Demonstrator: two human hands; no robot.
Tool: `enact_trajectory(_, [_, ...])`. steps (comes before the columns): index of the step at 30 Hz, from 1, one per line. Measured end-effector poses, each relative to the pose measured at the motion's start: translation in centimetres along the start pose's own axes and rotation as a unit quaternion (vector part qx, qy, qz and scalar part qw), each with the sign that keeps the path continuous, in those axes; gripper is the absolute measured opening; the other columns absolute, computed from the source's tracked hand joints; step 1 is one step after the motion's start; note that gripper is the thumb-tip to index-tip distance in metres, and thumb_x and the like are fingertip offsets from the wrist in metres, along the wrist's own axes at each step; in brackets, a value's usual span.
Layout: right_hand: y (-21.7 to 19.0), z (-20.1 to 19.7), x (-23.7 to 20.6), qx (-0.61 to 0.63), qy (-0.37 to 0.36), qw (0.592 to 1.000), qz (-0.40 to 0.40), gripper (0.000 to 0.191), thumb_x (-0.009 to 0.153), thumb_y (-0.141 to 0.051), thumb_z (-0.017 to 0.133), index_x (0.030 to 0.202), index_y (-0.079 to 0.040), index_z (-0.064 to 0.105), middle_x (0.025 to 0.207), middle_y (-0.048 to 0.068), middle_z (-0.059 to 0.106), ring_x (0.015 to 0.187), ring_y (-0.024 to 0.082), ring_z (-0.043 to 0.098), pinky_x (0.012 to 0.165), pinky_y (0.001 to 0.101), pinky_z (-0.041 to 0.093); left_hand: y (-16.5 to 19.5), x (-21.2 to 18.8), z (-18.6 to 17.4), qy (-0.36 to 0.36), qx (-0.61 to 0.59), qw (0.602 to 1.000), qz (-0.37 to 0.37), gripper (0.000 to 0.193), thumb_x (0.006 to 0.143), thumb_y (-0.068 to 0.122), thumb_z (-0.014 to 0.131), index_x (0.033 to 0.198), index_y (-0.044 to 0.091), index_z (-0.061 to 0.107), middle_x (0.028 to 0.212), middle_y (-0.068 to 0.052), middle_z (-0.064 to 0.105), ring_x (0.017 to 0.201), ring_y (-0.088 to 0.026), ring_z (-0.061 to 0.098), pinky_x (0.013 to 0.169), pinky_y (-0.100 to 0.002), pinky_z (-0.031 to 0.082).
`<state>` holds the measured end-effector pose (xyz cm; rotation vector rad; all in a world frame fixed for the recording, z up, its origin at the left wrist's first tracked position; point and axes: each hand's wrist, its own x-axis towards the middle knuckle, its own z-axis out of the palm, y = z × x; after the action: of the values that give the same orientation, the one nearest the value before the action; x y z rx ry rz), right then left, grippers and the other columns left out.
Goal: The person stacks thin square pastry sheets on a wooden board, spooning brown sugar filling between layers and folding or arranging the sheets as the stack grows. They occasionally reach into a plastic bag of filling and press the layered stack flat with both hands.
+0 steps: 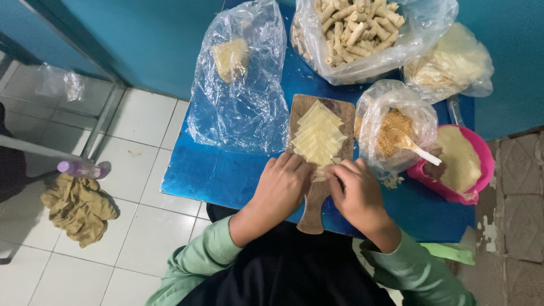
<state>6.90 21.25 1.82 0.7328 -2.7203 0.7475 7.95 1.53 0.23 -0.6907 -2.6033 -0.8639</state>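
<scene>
We see a blue table (226, 175) with a wooden board (309, 187) at its near middle, long axis running near to far, handle toward us. Our left hand (281, 186) and right hand (357, 192) close together over a wrapper (321, 173), pinching it between the fingertips at the near end of the wrapper stack (317, 136), just beyond both hands. Far right, a big bag (368, 34) holds finished rolls; a smaller bag (391, 127) holds crumbs and a spoon (412, 145); a pink bowl (476, 187) holds pale filling.
</scene>
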Motion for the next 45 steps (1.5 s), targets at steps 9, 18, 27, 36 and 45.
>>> enact_trajectory(9, [0.8,-0.4,2.1,0.016,-0.062,0.998,0.011,0.013,0.085,-0.015,0.075,0.079,-0.007,0.067,0.080,0.007,0.066,0.080,0.032,0.059,0.072,0.0419,0.047,-0.6,1.3,1.1,0.005,-0.039,0.999,-0.035,0.008,0.089,0.014,0.070,0.091,0.008,0.065,0.090,-0.010,0.065,0.092,-0.033,0.063,0.080,-0.046,0.050])
enact_trajectory(18, [1.1,-0.8,2.4,0.042,-0.038,0.997,-0.050,0.009,0.087,-0.011,0.073,0.091,-0.006,0.067,0.091,0.010,0.067,0.088,0.035,0.059,0.076,0.0441,0.048,-1.4,2.0,1.3,-0.012,-0.080,0.997,-0.004,0.012,0.081,0.005,0.068,0.093,0.005,0.065,0.091,-0.013,0.065,0.093,-0.036,0.061,0.081,-0.044,0.050])
enact_trajectory(27, [0.6,-0.6,1.7,-0.013,-0.042,0.998,-0.039,0.011,0.085,-0.014,0.071,0.091,-0.006,0.068,0.092,0.010,0.066,0.092,0.035,0.060,0.080,0.0455,0.048,-1.2,1.9,1.6,-0.065,0.033,0.996,0.044,0.015,0.080,0.008,0.068,0.094,0.006,0.065,0.091,-0.011,0.062,0.094,-0.031,0.060,0.081,-0.040,0.051])
enact_trajectory(36, [2.7,0.1,2.8,0.071,-0.059,0.995,0.035,0.013,0.085,-0.021,0.075,0.084,-0.008,0.074,0.088,0.009,0.070,0.088,0.034,0.062,0.078,0.0430,0.048,-2.4,2.7,1.9,-0.009,-0.085,0.996,-0.020,0.010,0.078,0.003,0.071,0.085,0.009,0.067,0.081,-0.011,0.068,0.082,-0.037,0.064,0.076,-0.046,0.050])
enact_trajectory(45, [1.2,-0.1,1.7,0.004,-0.010,0.999,-0.038,0.010,0.090,-0.010,0.065,0.097,-0.010,0.072,0.094,0.006,0.070,0.092,0.031,0.060,0.081,0.0423,0.045,-2.0,2.4,1.6,-0.001,-0.047,0.997,0.056,0.014,0.077,0.002,0.067,0.091,0.006,0.066,0.089,-0.013,0.065,0.089,-0.036,0.062,0.083,-0.045,0.050])
